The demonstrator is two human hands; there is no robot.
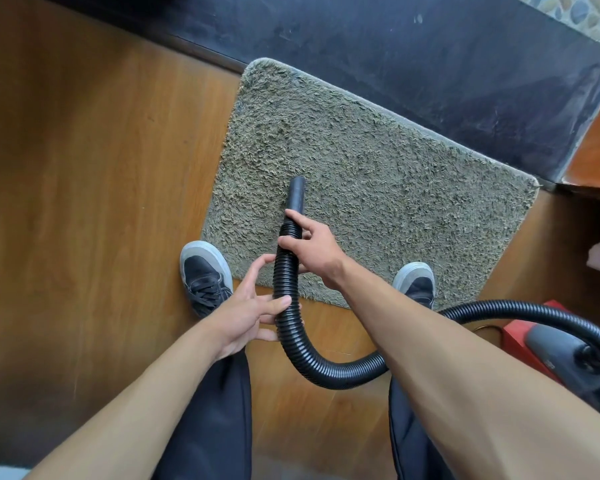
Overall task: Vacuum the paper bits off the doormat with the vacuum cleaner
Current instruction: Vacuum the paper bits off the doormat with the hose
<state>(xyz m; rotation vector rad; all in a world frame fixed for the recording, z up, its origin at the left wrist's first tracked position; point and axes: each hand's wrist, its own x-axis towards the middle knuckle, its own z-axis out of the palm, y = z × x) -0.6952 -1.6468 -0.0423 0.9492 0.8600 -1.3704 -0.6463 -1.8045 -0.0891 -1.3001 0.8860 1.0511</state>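
A shaggy grey-green doormat [378,174] lies on the wooden floor against a dark step. Above its middle hangs the smooth black nozzle [297,194] of a ribbed black vacuum hose [286,282]. My right hand [314,249] grips the hose just behind the nozzle. Lower down, my left hand [253,306] holds the hose with thumb and fingers curled round it. The hose loops back under my right forearm to the red and grey vacuum cleaner [565,344] at the right. I see no paper bits on the mat.
My two dark shoes stand at the mat's near edge, the left shoe [205,275] on the floor, the right shoe [418,282] on the mat. The dark stone step [430,64] runs along the far side. A wooden cabinet edge [596,150] stands at the right.
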